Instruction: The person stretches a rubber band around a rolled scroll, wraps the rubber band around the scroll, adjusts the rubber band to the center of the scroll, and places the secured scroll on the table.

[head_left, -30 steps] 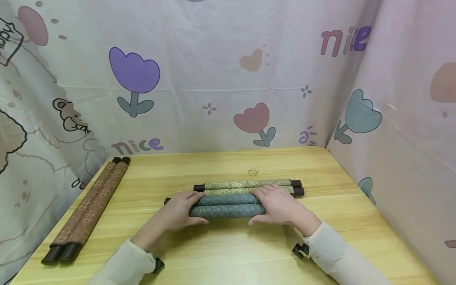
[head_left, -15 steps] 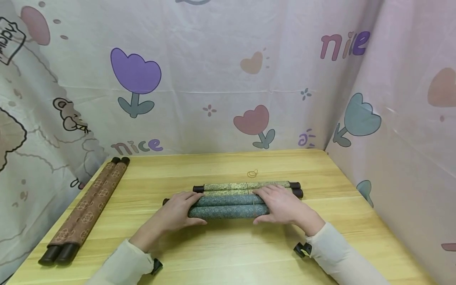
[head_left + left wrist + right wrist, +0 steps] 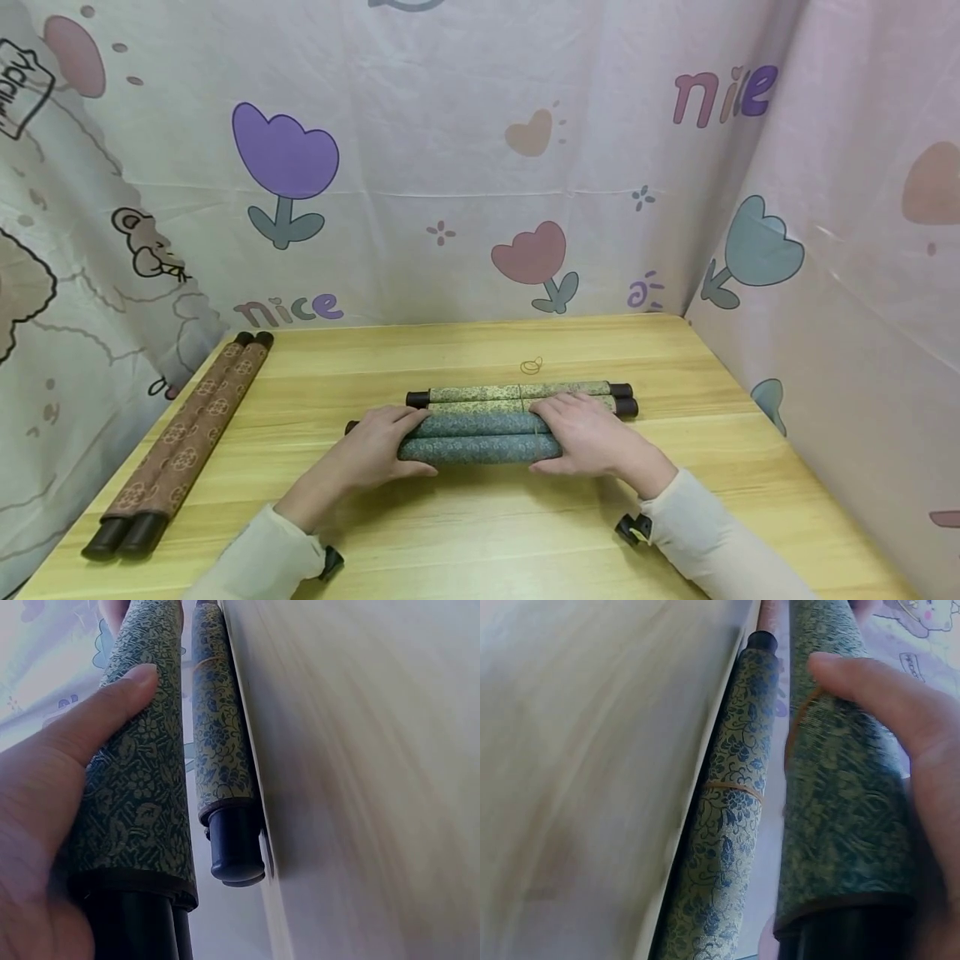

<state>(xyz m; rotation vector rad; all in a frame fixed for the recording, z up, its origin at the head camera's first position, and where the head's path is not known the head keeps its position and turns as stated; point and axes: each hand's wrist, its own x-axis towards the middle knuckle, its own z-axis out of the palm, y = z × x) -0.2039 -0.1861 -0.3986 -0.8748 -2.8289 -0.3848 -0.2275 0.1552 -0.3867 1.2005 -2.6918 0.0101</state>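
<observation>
A blue-green patterned scroll [image 3: 480,448], rolled from both ends into two side-by-side rolls, is held level just above the table by both hands. My left hand [image 3: 378,446] grips its left end, thumb along the near roll; black end knobs [image 3: 131,926] stick out past the cloth in the left wrist view. At the other end my right hand [image 3: 585,433] grips it the same way, its thumb close to a thin rubber band [image 3: 801,724] around the scroll. Right behind lies a yellow patterned scroll [image 3: 480,393] with black ends, also banded around its middle.
Along the table's left side lies a longer brown scroll [image 3: 187,433] with flower motifs and black ends. A loose rubber band [image 3: 531,366] rests on the wooden table [image 3: 480,533] behind the yellow scroll. A printed curtain [image 3: 420,150] hangs around the back and sides.
The right hand has shifted slightly along the blue-green scroll and back, and the scroll sits a touch nearer to me. Both hands keep their grip; the other scrolls have stayed put.
</observation>
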